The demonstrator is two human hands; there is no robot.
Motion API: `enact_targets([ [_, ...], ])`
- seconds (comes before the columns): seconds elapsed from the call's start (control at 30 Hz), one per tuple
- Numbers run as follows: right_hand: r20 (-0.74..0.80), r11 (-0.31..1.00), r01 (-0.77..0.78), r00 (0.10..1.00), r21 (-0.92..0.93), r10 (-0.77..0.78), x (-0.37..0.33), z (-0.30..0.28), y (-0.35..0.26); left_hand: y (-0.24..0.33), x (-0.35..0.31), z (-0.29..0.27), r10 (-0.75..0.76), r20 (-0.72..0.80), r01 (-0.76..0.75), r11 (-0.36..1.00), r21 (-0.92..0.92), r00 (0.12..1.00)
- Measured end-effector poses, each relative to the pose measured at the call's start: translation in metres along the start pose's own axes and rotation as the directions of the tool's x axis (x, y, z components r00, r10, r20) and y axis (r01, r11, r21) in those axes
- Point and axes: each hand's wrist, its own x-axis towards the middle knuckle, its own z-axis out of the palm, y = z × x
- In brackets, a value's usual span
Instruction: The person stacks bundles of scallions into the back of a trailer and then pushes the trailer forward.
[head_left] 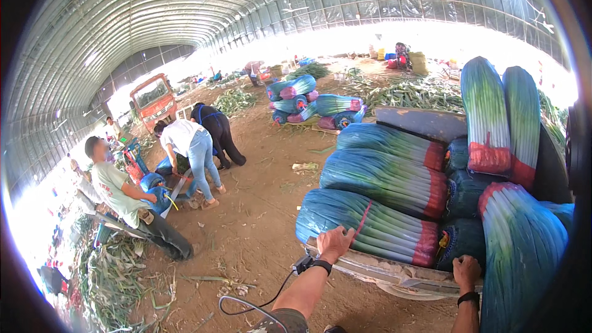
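Note:
My left hand (335, 243) is closed over the near edge of a cart bed (382, 269), beside a long bundle of green onions (370, 225) with a pink tie (364, 219) around it. My right hand (467, 271) is curled at the same edge, against the dark blue end of another bundle (461, 243); its fingertips are hidden. Several bundles lie stacked in the cart, wrapped in blue-green film with red mesh at the white root ends. One large bundle (521, 240) slopes over the near right side. Another bundle (486, 114) lies raised at the far right.
More wrapped bundles (314, 102) are heaped on the dirt floor (259, 209) ahead. At left, a person in a light green shirt (117, 188) holds a blue bundle; two people bend nearby. An orange truck (153, 102) stands behind them. Loose leaves (117, 277) lie at lower left.

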Motion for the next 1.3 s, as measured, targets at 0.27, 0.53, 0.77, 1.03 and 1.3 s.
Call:
enact_targets([
  [0.27, -0.004, 1.0, 0.022, 1.0, 0.003, -0.022, -0.001, -0.001, 0.001, -0.004, 0.002, 0.005, 0.066, -0.058, -0.064, 0.998, 0.021, 0.996],
  [0.53, -0.066, 0.996, 0.087, 0.994, 0.029, -0.085, 0.001, 0.012, 0.012, -0.004, 0.003, 0.006, 0.037, -0.021, -0.036, 0.998, 0.047, 0.999],
  [0.77, 0.004, 0.999, 0.029, 1.0, 0.022, -0.029, -0.003, -0.002, -0.001, -0.005, 0.002, 0.004, 0.06, -0.068, -0.058, 0.998, 0.021, 0.996],
  [1.03, 0.007, 0.999, 0.043, 0.999, 0.033, -0.043, -0.001, 0.0, 0.003, 0.001, 0.001, -0.002, 0.021, 0.007, -0.021, 0.999, 0.024, 1.0],
  [1.3, -0.001, 0.999, 0.018, 1.0, 0.039, -0.018, -0.003, -0.001, 0.0, 0.0, 0.0, -0.002, 0.018, -0.004, -0.018, 1.0, 0.003, 1.0],
])
